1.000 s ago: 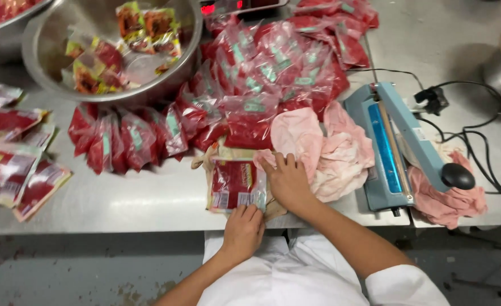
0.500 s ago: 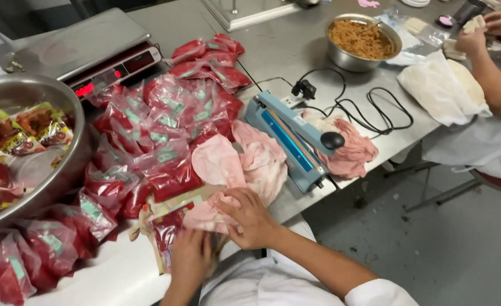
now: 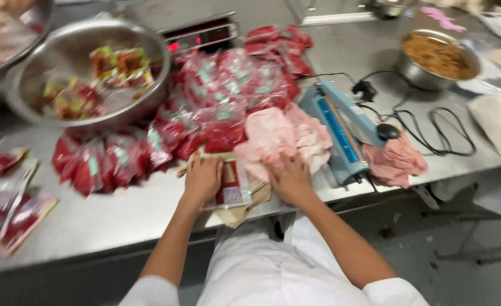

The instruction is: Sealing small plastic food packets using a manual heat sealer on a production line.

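My left hand (image 3: 203, 180) rests flat on a small stack of red-and-clear packets (image 3: 234, 184) lying on brown paper at the front edge of the steel table (image 3: 126, 218). Beside the stack, my right hand (image 3: 290, 180) presses down, touching the edge of a pink cloth (image 3: 284, 136). Behind the stack lies a big heap of filled red pouches (image 3: 228, 96). The view is blurred, so I cannot tell whether the fingers grip a packet.
A steel bowl (image 3: 86, 71) with mixed sachets stands at the back left, a scale (image 3: 196, 34) behind the heap. To the right are a blue heat sealer (image 3: 338, 127), its black cable (image 3: 432, 127), another pink cloth (image 3: 395, 161), and a bowl of brown food (image 3: 437, 56). Flat pouches (image 3: 9, 198) lie far left.
The view has swung back left from the right-hand end of the table. Both hands stay on the packet stack by the pink cloth, the left one now flat on top.
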